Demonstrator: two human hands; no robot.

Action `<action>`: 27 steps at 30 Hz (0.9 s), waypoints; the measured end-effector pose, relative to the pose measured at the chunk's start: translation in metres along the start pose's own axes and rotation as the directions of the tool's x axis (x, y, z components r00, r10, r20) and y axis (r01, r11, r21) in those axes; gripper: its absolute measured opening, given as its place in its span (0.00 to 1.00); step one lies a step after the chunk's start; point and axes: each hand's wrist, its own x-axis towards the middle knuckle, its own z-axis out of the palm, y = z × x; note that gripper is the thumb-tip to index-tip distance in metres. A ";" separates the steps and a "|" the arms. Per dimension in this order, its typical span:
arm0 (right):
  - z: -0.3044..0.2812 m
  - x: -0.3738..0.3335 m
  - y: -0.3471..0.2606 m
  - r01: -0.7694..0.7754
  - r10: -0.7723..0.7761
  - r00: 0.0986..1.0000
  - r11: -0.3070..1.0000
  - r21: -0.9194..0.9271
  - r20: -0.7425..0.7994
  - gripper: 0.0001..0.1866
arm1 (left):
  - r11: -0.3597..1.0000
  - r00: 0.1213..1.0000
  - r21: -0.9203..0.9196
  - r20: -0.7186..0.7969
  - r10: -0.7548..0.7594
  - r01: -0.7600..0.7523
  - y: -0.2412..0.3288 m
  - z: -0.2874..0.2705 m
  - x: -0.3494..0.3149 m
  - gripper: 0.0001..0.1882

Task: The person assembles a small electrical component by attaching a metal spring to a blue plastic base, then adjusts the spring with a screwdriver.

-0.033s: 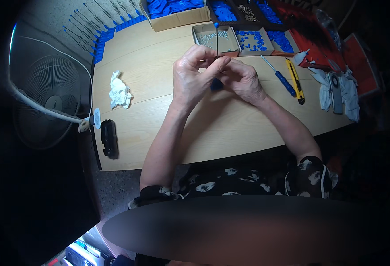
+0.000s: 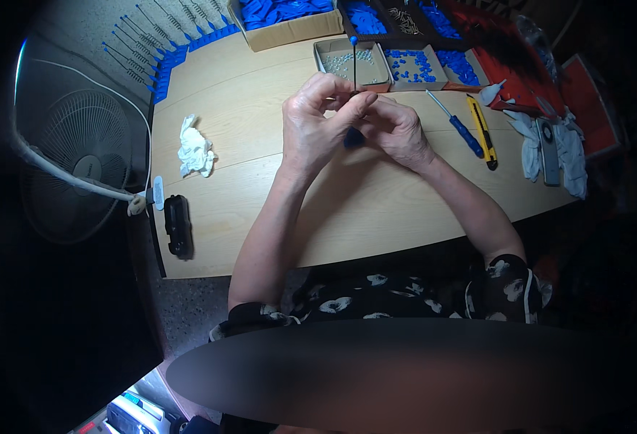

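Grip of the left hand (image 2: 309,119) is pinched, thumb against forefinger, on a thin dark rod (image 2: 354,65) that stands upright with a blue ball at its top. Fingers of the right hand (image 2: 402,132) meet it from the other side, partly hidden, so whether they clasp anything I cannot tell. A dark blue piece (image 2: 354,137) shows just below the fingers; holding the rod upright probably keeps its lower end in sight and within reach of both hands. Just beyond lie 2 cardboard trays, 1 of pale beads (image 2: 371,74) and 1 of small blue parts (image 2: 421,84), likely set there for short reaches. Rightward on the tabletop (image 2: 217,195), a screwdriver (image 2: 464,135) and yellow cutter (image 2: 482,130) lie side by side; leftward, a crumpled white tissue (image 2: 197,152). Against the earlier frame, I see no change: hands, rod and trays match.
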 end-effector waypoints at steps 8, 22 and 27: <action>0.002 -0.002 0.002 -0.051 0.051 0.999 0.997 0.058 0.000 0.12 | 1.000 1.000 -0.019 0.004 0.001 0.000 -0.004 0.000 -0.001 0.06; 0.002 0.003 0.013 -0.030 0.030 1.000 0.996 0.078 0.003 0.12 | 1.000 1.000 0.012 0.003 0.006 -0.006 -0.012 0.000 0.004 0.06; 0.003 0.000 0.011 -0.041 0.040 0.999 0.997 0.059 0.011 0.12 | 1.000 1.000 -0.002 0.001 -0.005 0.005 -0.012 -0.002 0.001 0.06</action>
